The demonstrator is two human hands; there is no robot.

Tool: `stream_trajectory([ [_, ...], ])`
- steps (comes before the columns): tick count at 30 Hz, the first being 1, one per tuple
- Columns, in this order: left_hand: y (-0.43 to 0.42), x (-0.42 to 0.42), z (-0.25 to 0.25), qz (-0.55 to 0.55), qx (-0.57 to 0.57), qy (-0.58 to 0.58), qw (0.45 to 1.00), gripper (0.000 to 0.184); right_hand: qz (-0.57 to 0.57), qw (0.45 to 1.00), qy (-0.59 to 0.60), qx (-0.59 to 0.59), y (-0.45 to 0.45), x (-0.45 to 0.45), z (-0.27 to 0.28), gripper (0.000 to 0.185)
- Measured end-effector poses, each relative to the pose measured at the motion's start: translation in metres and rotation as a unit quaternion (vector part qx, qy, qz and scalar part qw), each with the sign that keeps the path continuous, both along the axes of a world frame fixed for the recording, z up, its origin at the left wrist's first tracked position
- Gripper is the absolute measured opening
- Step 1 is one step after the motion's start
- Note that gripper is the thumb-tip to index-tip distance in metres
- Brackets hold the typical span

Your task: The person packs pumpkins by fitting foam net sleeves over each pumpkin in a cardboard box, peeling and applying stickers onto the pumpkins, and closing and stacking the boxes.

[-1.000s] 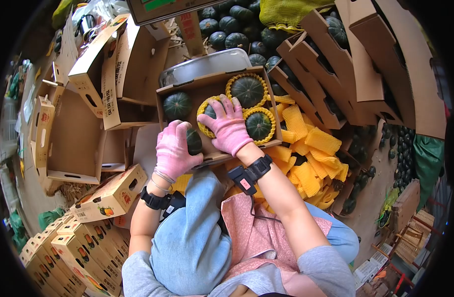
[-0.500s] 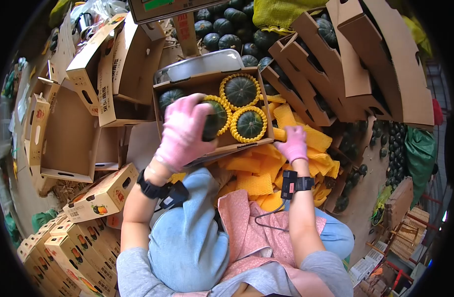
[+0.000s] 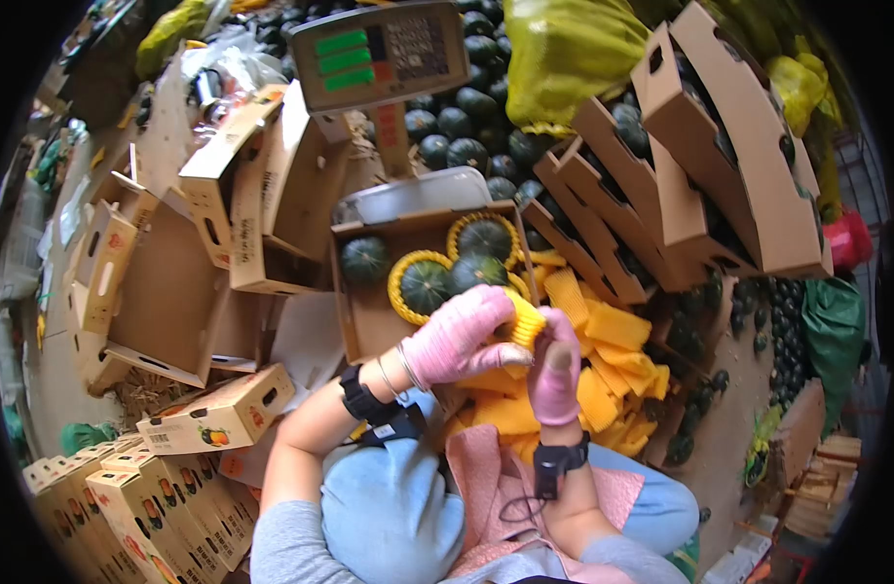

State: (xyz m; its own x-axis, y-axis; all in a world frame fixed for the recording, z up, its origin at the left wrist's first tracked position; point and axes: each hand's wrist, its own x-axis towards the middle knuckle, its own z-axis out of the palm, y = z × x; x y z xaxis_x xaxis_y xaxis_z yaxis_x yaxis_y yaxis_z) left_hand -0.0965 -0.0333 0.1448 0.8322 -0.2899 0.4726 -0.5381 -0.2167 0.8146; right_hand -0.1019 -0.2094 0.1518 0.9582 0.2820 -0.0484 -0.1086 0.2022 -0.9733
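My left hand (image 3: 466, 336), in a pink glove, pinches a yellow foam net sleeve (image 3: 524, 321) near the front right corner of a cardboard box (image 3: 369, 331). Gripping the same sleeve from the right is my right hand (image 3: 554, 375), also gloved in pink. Inside the box sit dark green squashes. One squash (image 3: 365, 260) at the left is bare, while another squash (image 3: 425, 286) and the rear squash (image 3: 484, 238) wear yellow foam nets. My left hand partly hides the squash (image 3: 478, 273) nearest to it.
The box rests on a scale with a metal pan (image 3: 413, 198) and lit display (image 3: 379, 56). Loose yellow foam sleeves (image 3: 603, 389) pile up at the right. Open cartons (image 3: 165, 292) stand left, tilted brown boxes (image 3: 700, 185) right. Many squashes (image 3: 457, 122) lie behind.
My left hand has left the squash in the box and moved right. My right hand has come up from the foam pile, and both hands now hold a foam net sleeve. The view has shifted.
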Motion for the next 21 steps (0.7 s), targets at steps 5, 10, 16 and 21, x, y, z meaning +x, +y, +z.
stream_trajectory([
  [5,0.005,-0.007,-0.001,0.017,-0.101,0.088,0.991,0.031,0.024,0.994,-0.074,-0.073,0.017,0.006,-0.002,0.098],
  [10,0.015,-0.013,0.015,0.087,-0.028,0.049,0.995,0.029,0.043,0.998,-0.034,-0.001,0.028,0.008,-0.003,0.091],
  [16,0.019,-0.021,-0.006,0.09,-0.147,0.085,0.981,0.02,-0.032,0.99,-0.079,-0.113,0.031,0.013,-0.002,0.041],
  [21,0.023,-0.017,-0.007,0.169,-0.098,0.133,0.972,0.022,-0.175,0.965,-0.154,-0.117,0.059,0.011,0.003,0.023],
])
